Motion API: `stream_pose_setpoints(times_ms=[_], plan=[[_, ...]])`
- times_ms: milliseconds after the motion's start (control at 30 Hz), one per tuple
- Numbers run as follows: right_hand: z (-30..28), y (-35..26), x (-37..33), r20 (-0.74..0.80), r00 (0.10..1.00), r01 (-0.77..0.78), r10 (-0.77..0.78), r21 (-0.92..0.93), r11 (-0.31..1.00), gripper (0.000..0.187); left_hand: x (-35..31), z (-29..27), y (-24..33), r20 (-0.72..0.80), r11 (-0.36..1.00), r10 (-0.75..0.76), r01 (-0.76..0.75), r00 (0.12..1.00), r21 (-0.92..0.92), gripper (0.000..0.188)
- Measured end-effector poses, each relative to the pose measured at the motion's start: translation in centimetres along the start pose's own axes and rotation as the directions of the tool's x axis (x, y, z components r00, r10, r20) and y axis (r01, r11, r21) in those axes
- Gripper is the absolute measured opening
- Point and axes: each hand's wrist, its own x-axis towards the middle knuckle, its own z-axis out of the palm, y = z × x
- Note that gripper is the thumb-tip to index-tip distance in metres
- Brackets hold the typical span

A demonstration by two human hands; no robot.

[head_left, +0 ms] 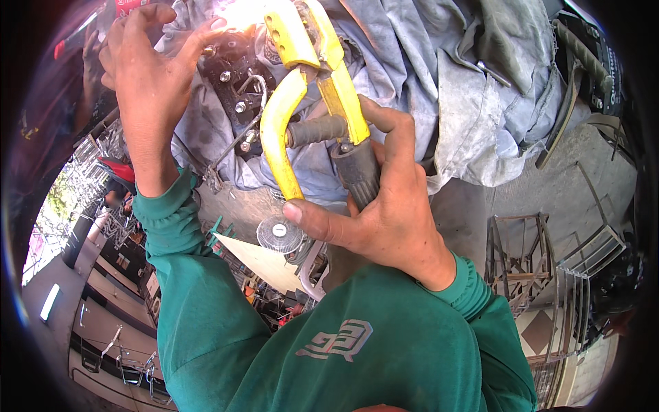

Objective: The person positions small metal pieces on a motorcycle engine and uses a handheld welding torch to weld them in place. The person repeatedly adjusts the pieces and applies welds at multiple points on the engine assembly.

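My right hand (401,216) grips a yellow welding electrode holder (353,113) by its black ribbed handle. The thumb presses the end of its curved lever, and a dark spring sits between lever and body. The holder's jaws point away from me, close to a bright white glare (240,15). Whether a rod is clamped in the jaws I cannot make out. Raised at the far left, my left hand (151,79) is open, its fingers curved apart around nothing. Beside its thumb lies a dark metal part (237,79) with bolts and a thin bent cable or wire.
Crumpled grey cloth (405,75) spreads around the metal part, with a small metal rod (494,74) lying on it. Welded metal frames (522,250) stand on the floor to the right. A round fan (279,233) is below my hands. A red object (130,5) shows at far left.
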Motion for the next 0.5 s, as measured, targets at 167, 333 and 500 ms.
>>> stream_pose_setpoints(times_ms=[167, 333, 500], plan=[[0.1, 0.3, 0.0, -0.005, 0.999, 0.039, -0.039, -0.029, 0.999, 0.106, 0.4, -0.3, -0.1, 0.050, 0.998, -0.059, 0.060, 0.997, 0.000, 0.055], [-0.1, 0.4, 0.2, -0.015, 0.998, 0.059, -0.058, 0.023, 0.998, 0.106, 0.2, -0.2, 1.0, -0.008, 0.991, -0.119, 0.119, 0.993, 0.062, 0.066], [-0.2, 0.1, 0.0, 0.004, 1.000, 0.002, -0.002, -0.002, 1.000, 0.107, 0.3, -0.5, 1.2, 0.023, 0.993, -0.110, 0.109, 0.994, 0.046, 0.062]])
